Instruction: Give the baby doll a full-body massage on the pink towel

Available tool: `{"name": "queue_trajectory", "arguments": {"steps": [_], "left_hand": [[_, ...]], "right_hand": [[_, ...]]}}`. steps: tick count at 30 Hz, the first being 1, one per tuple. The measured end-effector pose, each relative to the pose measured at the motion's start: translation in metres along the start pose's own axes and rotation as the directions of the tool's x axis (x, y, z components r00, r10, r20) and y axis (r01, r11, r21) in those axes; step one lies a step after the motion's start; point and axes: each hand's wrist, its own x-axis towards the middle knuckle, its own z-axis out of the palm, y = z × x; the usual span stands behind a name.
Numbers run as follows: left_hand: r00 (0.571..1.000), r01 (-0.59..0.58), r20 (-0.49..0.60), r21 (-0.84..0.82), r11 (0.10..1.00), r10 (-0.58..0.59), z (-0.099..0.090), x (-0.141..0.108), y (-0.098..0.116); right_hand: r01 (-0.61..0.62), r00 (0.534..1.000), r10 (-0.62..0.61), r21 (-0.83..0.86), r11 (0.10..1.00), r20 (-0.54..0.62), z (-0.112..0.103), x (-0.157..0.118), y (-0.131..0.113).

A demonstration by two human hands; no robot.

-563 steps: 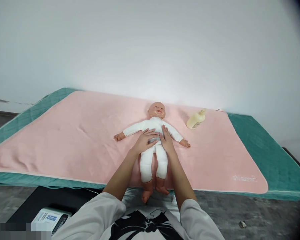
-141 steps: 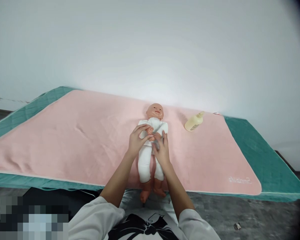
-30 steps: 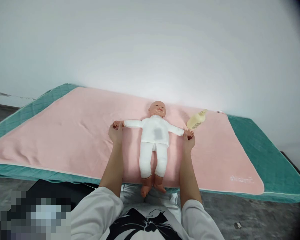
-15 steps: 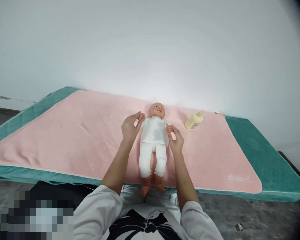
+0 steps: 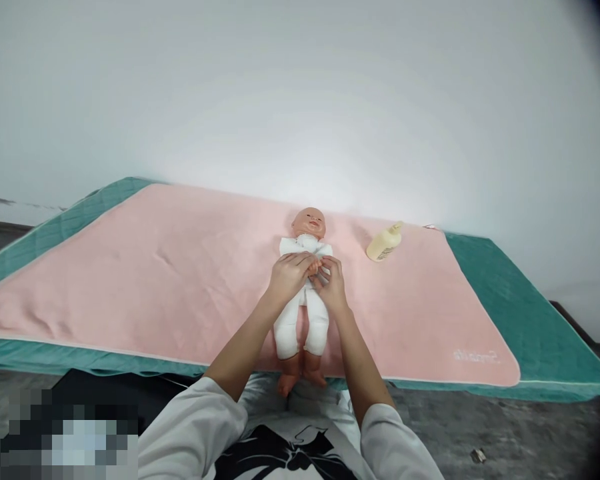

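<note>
A baby doll (image 5: 307,243) with a bare head and a white cloth body lies on its back, feet toward me. My left hand (image 5: 291,272) is closed around one of the doll's arms, folded in over its chest. Close beside it, my right hand (image 5: 332,283) grips the other arm, so both small doll hands meet at the middle of the chest. My fingers partly cover the doll's hands and belly. Under the doll spreads a pink mat (image 5: 190,280).
A pale yellow pump bottle (image 5: 384,243) stands tilted-looking on the mat, right of the doll. Green padding (image 5: 510,293) shows around the mat on the bed or table. Behind rises a white wall (image 5: 300,100). Some small object (image 5: 478,456) lies on the grey floor.
Both hands have moved inward, bringing the doll's arms from out at its sides to crossed or meeting over the chest. The bottle stays put; the view shifted slightly.
</note>
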Motion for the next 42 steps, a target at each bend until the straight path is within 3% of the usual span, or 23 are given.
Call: {"name": "queue_trajectory", "arguments": {"steps": [3,7,12,24,29,32,35,39,42], "left_hand": [[0.997,-0.035,0.066,0.014,0.999,0.034,-0.001,-0.001,0.001],[0.991,-0.011,0.133,0.032,0.999,0.007,0.005,-0.004,0.003],[0.99,0.017,0.141,0.027,1.0,-0.02,0.013,-0.008,0.005],[0.998,-0.018,-0.064,-0.067,0.998,0.014,0.023,-0.017,-0.006],[0.969,0.093,-0.205,-0.22,0.971,-0.14,0.011,-0.018,-0.019],[0.888,0.239,-0.285,-0.386,0.891,-0.361,0.001,-0.016,-0.037],[0.731,0.363,-0.316,-0.57,0.738,-0.604,-0.007,-0.017,-0.064],[0.498,0.465,-0.313,-0.691,0.554,-0.809,-0.008,-0.026,-0.103],[0.399,0.505,-0.308,-0.713,0.487,-0.864,-0.001,-0.038,-0.123]], "right_hand": [[-0.037,0.998,0.033,0.064,0.997,0.056,0.0,0.002,0.0],[-0.011,0.986,0.014,-0.022,1.0,0.164,-0.002,0.003,-0.002],[0.017,0.987,0.004,-0.126,0.992,0.162,-0.003,0.002,-0.005],[0.059,0.988,-0.011,-0.309,0.949,0.156,-0.002,0.004,-0.005],[0.085,0.987,-0.04,-0.283,0.955,0.159,-0.012,0.007,0.001],[0.001,0.999,0.005,-0.135,0.991,0.044,-0.024,0.009,0.007],[-0.134,0.983,0.14,0.058,0.989,-0.118,-0.04,0.012,0.014],[-0.244,0.924,0.281,0.166,0.955,-0.26,-0.059,0.012,0.031],[-0.328,0.837,0.436,0.335,0.883,-0.329,-0.066,0.006,0.053]]}}
